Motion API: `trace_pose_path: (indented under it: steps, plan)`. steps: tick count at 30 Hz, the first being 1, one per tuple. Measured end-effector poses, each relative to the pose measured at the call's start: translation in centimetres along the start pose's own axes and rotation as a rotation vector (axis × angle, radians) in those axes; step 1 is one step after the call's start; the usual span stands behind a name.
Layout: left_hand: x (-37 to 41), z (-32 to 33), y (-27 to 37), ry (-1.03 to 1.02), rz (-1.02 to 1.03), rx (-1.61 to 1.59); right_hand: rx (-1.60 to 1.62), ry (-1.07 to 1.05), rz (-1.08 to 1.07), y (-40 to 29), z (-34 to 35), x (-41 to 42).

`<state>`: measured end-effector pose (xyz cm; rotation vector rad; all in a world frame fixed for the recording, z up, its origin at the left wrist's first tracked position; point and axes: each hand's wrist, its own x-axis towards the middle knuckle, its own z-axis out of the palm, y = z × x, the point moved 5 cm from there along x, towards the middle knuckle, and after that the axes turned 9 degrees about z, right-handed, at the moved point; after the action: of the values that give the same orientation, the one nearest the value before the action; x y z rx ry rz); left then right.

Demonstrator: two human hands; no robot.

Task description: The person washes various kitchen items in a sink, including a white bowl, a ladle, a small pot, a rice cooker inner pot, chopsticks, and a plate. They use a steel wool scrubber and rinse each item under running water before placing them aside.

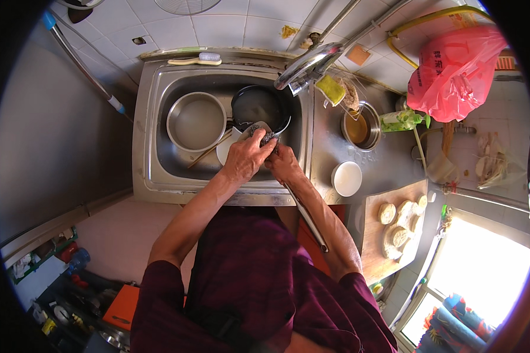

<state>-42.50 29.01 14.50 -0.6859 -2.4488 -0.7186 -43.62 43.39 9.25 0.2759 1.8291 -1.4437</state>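
Note:
Over the stainless steel sink, my left hand presses a steel wool scrubber against the head of a long-handled metal utensil. My right hand grips that utensil near its head, and the handle slants back along my right forearm. Whether it is a ladle or a turner is hidden by my fingers. Just behind my hands sits a dark pan with cloudy water. A round metal basin of cloudy water stands to the left. Wooden chopsticks lean beside a partly covered white dish.
A chrome faucet overhangs the sink's right rear. On the right counter stand a white bowl, a steel pot, a green-labelled pump bottle and a wooden board with flatbreads. A brush lies on the back ledge.

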Motion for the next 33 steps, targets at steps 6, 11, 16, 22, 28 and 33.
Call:
trace_pose_path:
  steps: [6, 11, 16, 22, 28, 33]
  plan:
    - [0.7, 0.0, -7.0, -0.099, -0.349, 0.104, -0.014, 0.104, -0.035, 2.6, -1.3, 0.7]
    - [1.2, -1.3, -2.3, -0.015, -0.291, 0.032, -0.006, 0.063, 0.092, 0.1, -1.2, -0.6]
    - [-2.1, 1.2, -0.7, -0.150, -0.179, 0.048, 0.024, 0.233, -0.206, 2.0, -1.6, 1.4]
    - [-3.6, -1.5, -7.1, -0.017, -0.412, 0.207, 0.087, 0.133, 0.034, -0.1, -3.5, -0.3]
    - [-1.8, 0.9, 1.0, -0.154, -0.083, -0.010, 0.057, 0.146, 0.009, -1.0, -2.1, -0.4]
    - [-3.9, -0.4, -7.2, -0.198, -0.283, 0.183, 0.113, 0.158, 0.014, 0.0, -3.2, -0.7]
